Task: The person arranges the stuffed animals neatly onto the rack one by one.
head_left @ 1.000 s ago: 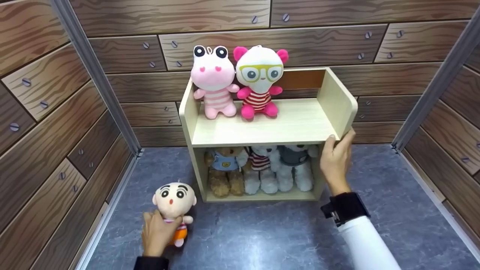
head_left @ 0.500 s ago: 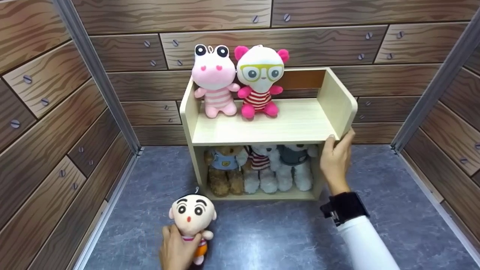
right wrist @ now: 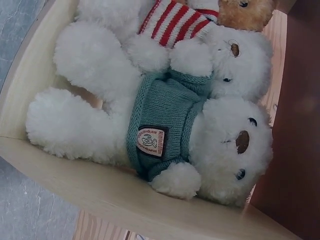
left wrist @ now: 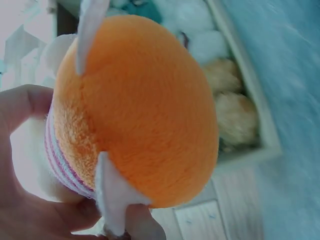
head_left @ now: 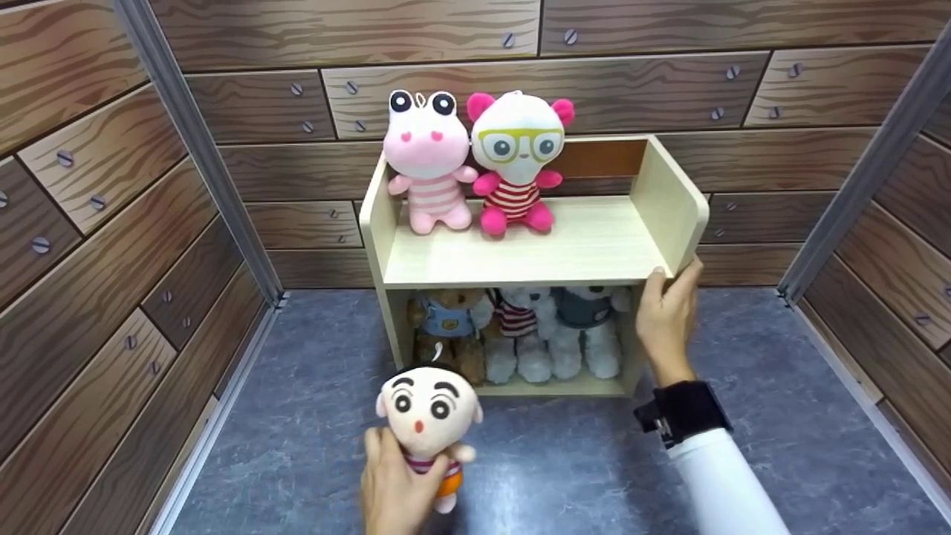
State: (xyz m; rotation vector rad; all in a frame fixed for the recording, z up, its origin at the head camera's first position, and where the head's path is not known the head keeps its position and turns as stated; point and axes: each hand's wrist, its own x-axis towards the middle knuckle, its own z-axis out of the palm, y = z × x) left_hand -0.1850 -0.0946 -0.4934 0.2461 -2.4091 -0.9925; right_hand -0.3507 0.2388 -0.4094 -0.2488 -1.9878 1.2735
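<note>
My left hand [head_left: 401,483] grips a plush boy doll [head_left: 431,412] round its body, in front of the shelf's lower left. The doll has thick black eyebrows, a striped top and orange shorts; in the left wrist view its orange bottom [left wrist: 145,110] faces the camera. My right hand [head_left: 669,319] holds the right side of the pale wooden shelf [head_left: 579,256], thumb at the front edge of the upper board. On that board sit a pink frog-eyed plush [head_left: 431,163] and a panda plush [head_left: 517,163] with yellow glasses, both towards the left.
Teddy bears fill the lower compartment: a brown one [head_left: 449,316] in blue, one in a striped top [right wrist: 175,22], and a white bear [right wrist: 225,145] in a green sweater. Wood-patterned walls [head_left: 446,30] surround the grey floor [head_left: 312,371].
My left hand has carried the doll to the right, from the left floor area to in front of the shelf, where it now overlaps the brown bear. My right hand stays on the shelf.
</note>
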